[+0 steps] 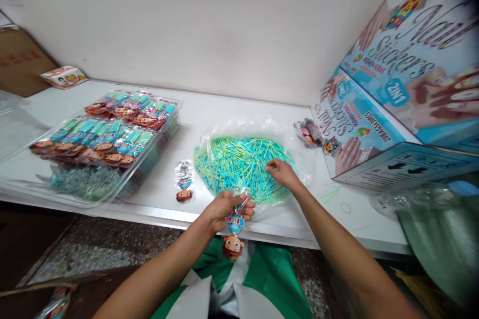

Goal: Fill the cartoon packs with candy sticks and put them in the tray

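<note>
My left hand is closed on a clear printed packet. This packet hangs with its cartoon-head end down, past the table's front edge, and pale green sticks show at its upper end. Over the right part of a pile of thin blue and green sticks, my right hand has its fingers drawn together in a pinch. Anything between those fingertips is too small to make out. The pile lies in a spread clear plastic bag. A flat packet of the same print lies left of it.
At left, a clear plastic tray holds several filled packets. Large nail sticker boxes stack up at right, with a small dark packet beside them. A clear bottle lies at the right edge. A brown carton stands far left.
</note>
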Motion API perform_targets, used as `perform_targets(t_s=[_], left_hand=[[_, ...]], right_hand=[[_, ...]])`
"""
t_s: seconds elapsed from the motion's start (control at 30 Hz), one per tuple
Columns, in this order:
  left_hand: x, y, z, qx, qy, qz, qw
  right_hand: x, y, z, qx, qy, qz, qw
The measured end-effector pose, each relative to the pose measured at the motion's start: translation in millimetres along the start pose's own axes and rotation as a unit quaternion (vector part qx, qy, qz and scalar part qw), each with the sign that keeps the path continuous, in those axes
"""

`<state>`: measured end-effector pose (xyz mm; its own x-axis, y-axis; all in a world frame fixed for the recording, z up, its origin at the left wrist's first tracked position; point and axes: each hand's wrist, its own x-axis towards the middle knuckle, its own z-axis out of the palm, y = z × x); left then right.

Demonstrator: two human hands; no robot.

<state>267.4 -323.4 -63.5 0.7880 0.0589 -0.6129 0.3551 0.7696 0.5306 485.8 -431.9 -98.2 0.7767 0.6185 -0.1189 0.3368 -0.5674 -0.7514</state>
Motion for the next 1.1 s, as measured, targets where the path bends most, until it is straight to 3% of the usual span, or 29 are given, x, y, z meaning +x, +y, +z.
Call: perform_targets(t_s=[0.2, 0.37, 0.57, 0.63, 0.73, 0.8, 0.93, 1.1], left_hand=[[-1, 1, 2.7, -0.001, -0.001, 0.007, 1.0], [-2, 4, -2.3, -0.005, 0.003, 0.014, 1.0], [3, 5, -3.4, 0.001, -0.019, 0.025, 1.0], [5, 5, -2.1, 0.001, -0.023, 0.025, 0.999], [6, 5, 0.0, 0.001, -0.029, 0.026, 0.999], [6, 4, 0.9, 0.004, -0.036, 0.031, 0.999], [6, 3, 1.4, 0.013, -0.041, 0.036, 0.998], [3, 4, 1.0, 0.026, -0.039, 0.047, 0.998]], right_hand=[[13, -4, 34, -0.072, 0.022, -0.02, 0.997], [22, 2, 30, -0.064, 0.003, -0.01, 0.998], [17, -3, 3, 0.025, 0.004, -0.006, 1.0], [10, -14, -3, 0.104, -0.002, -0.011, 0.994], [-8, -37, -5, 0.281, -0.044, -0.023, 0.958], [-21, -52, 0, 0.341, -0.074, -0.039, 0.936], [-36, -67, 13, 0.358, -0.077, -0.063, 0.929], [-38, -65, 22, 0.331, -0.046, -0.078, 0.939]])
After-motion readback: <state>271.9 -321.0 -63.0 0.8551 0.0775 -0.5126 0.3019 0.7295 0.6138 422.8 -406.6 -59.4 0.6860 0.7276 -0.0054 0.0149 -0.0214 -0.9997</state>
